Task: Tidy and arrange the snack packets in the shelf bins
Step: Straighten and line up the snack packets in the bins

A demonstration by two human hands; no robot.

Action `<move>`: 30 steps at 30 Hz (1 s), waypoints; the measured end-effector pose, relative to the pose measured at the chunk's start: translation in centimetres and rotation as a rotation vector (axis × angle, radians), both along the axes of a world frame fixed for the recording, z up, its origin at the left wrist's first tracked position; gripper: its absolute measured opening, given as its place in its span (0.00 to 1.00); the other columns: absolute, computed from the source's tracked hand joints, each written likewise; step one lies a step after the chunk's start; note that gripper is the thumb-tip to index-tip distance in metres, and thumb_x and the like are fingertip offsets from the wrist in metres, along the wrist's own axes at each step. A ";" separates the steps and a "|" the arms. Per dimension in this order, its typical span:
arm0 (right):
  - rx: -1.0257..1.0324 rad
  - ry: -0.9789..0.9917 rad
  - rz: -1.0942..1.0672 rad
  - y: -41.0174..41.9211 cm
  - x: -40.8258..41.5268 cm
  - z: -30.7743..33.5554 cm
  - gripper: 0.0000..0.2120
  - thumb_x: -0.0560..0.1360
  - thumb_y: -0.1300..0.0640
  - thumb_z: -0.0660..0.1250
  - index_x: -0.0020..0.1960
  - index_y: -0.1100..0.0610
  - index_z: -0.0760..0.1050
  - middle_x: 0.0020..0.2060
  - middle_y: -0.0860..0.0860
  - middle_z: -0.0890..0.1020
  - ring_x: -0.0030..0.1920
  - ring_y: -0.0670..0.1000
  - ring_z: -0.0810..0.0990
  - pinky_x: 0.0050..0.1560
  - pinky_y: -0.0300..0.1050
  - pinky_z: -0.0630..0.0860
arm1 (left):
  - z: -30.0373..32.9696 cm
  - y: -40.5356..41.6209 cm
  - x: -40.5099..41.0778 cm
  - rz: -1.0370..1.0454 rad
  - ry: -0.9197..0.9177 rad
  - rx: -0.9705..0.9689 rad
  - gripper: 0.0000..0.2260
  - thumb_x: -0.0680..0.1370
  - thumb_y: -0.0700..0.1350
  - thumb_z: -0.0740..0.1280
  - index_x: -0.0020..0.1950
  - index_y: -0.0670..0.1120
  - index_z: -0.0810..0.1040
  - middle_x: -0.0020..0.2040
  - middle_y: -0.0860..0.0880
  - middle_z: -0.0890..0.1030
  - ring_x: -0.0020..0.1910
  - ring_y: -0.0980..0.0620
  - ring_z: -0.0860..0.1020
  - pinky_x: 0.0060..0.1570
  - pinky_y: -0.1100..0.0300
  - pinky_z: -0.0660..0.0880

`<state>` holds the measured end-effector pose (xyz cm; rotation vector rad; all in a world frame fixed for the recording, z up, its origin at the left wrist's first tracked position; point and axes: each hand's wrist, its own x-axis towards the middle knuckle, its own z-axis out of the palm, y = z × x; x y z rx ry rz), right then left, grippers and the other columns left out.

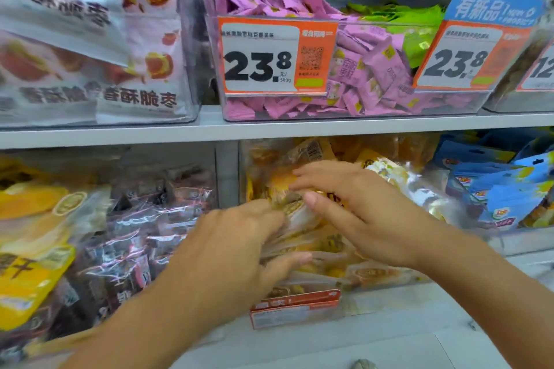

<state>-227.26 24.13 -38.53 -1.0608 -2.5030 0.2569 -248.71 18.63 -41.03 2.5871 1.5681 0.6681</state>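
Both my hands reach into a clear bin (pixel 389 281) on the lower shelf, filled with yellow and clear snack packets (pixel 329 246). My left hand (pixel 239 246) lies on the stack from the left, its fingers and thumb around the edges of several packets. My right hand (pixel 353 210) lies over the packets from the right, fingers stretched toward the left, thumb touching a packet top. The image is blurred by motion.
Left of this bin are dark purple packets (pixel 135 234) and yellow packets (pixel 33 249). Blue packets (pixel 503 189) fill the bin at the right. The upper shelf holds a bin of pink sachets (pixel 374 69) with green ones (pixel 413 24), orange price tags (pixel 275 57), and large white bags (pixel 84 39).
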 end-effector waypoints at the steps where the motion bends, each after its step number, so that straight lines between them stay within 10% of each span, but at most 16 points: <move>1: -0.035 -0.045 0.029 0.3 -0.7 -0.1 0.20 0.82 0.43 0.53 0.65 0.48 0.77 0.63 0.43 0.78 0.64 0.43 0.73 0.66 0.41 0.69 | -0.1 -0.3 0.0 -0.018 -0.007 0.003 0.26 0.75 0.73 0.53 0.49 0.56 0.80 0.41 0.59 0.74 0.38 0.56 0.76 0.36 0.54 0.77; 4: -0.115 -0.176 -0.006 1.9 -1.3 -0.1 0.27 0.81 0.34 0.48 0.65 0.45 0.78 0.67 0.45 0.76 0.67 0.46 0.69 0.69 0.42 0.64 | -0.9 -0.7 -0.1 -0.059 -0.045 -0.005 0.25 0.77 0.72 0.52 0.52 0.57 0.80 0.42 0.59 0.74 0.40 0.57 0.75 0.37 0.58 0.75; 7: -0.025 0.013 -0.189 3.3 -1.2 -0.2 0.20 0.77 0.37 0.61 0.61 0.45 0.80 0.53 0.44 0.82 0.55 0.46 0.77 0.52 0.34 0.69 | -1.5 -0.7 -0.2 -0.052 -0.039 0.054 0.25 0.78 0.72 0.52 0.50 0.56 0.81 0.40 0.60 0.73 0.38 0.58 0.74 0.36 0.63 0.74; 11: -0.036 0.037 -0.568 5.5 -1.0 -1.5 0.24 0.69 0.42 0.76 0.60 0.53 0.81 0.43 0.51 0.84 0.49 0.55 0.80 0.49 0.48 0.76 | -0.6 -0.1 -0.3 -0.075 -0.201 -0.074 0.28 0.80 0.71 0.48 0.39 0.54 0.78 0.36 0.56 0.72 0.37 0.56 0.74 0.37 0.60 0.73; 16: -0.539 0.728 -0.190 4.5 -1.8 -0.7 0.16 0.70 0.69 0.75 0.55 0.56 0.83 0.48 0.52 0.87 0.49 0.52 0.86 0.55 0.48 0.82 | -0.3 2.3 -0.5 0.114 -0.488 -0.104 0.08 0.73 0.56 0.73 0.38 0.54 0.79 0.38 0.57 0.78 0.40 0.55 0.78 0.39 0.60 0.73; 21: -0.678 0.386 0.077 2.4 -2.0 0.7 0.16 0.78 0.75 0.62 0.59 0.59 0.78 0.49 0.54 0.87 0.53 0.53 0.85 0.57 0.50 0.80 | 0.8 4.6 -0.4 0.144 -0.299 -0.123 0.31 0.67 0.58 0.77 0.64 0.63 0.65 0.57 0.60 0.72 0.57 0.58 0.72 0.53 0.58 0.72; 25: -0.062 -0.099 -0.177 3.9 0.9 2.1 0.10 0.79 0.60 0.63 0.52 0.51 0.83 0.40 0.48 0.85 0.39 0.45 0.81 0.45 0.42 0.78 | 1.1 5.1 -0.7 0.007 -0.118 -0.144 0.19 0.77 0.65 0.58 0.41 0.54 0.81 0.42 0.60 0.78 0.44 0.60 0.76 0.48 0.52 0.76; 30: -0.150 -0.377 -0.388 5.9 3.8 1.9 0.20 0.80 0.46 0.61 0.34 0.55 0.75 0.28 0.49 0.76 0.34 0.49 0.76 0.42 0.52 0.77 | 2.1 5.0 0.5 0.065 -0.275 -0.245 0.27 0.72 0.76 0.52 0.49 0.60 0.80 0.42 0.59 0.81 0.42 0.60 0.79 0.43 0.58 0.75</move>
